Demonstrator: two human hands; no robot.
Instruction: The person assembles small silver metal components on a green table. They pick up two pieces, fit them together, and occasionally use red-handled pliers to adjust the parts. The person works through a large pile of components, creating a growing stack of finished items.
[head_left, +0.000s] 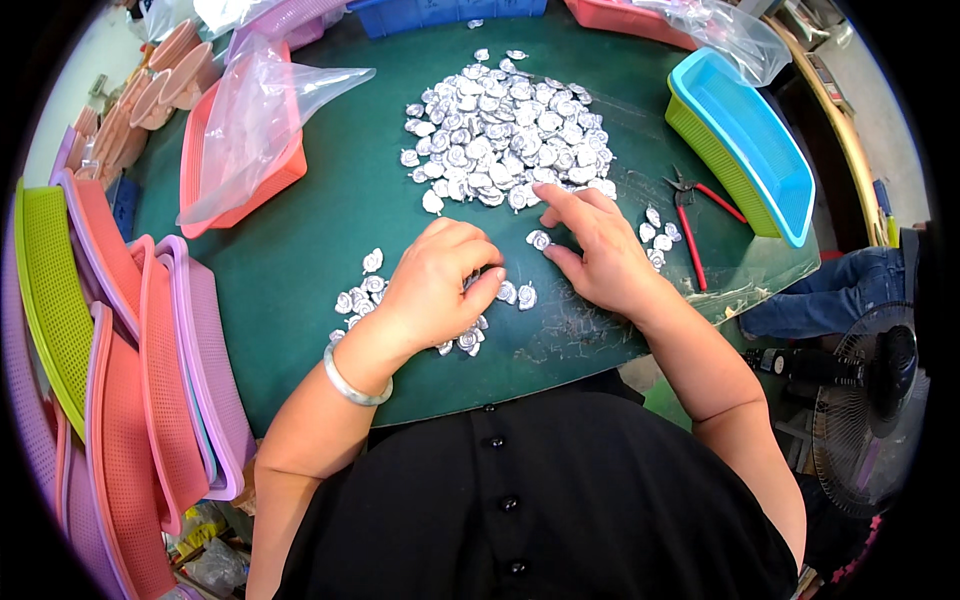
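A big heap of small silver rose-shaped pieces [505,130] lies on the dark green table [320,230]. A smaller group of the same pieces [362,292] sits nearer me. My left hand [435,285] rests curled over this small group, fingers closed, and what it holds is hidden. My right hand [590,245] lies flat beside it, index finger stretched toward the heap's near edge, thumb next to one silver piece [540,240]. A few more pieces [660,235] lie to the right of that hand.
Red-handled pliers [690,215] lie right of my right hand. A blue basket nested in a green one [745,140] stands at the right. A coral basket with a clear plastic bag [240,140] sits at the left. Stacked baskets [120,330] line the left edge. A fan [875,400] stands lower right.
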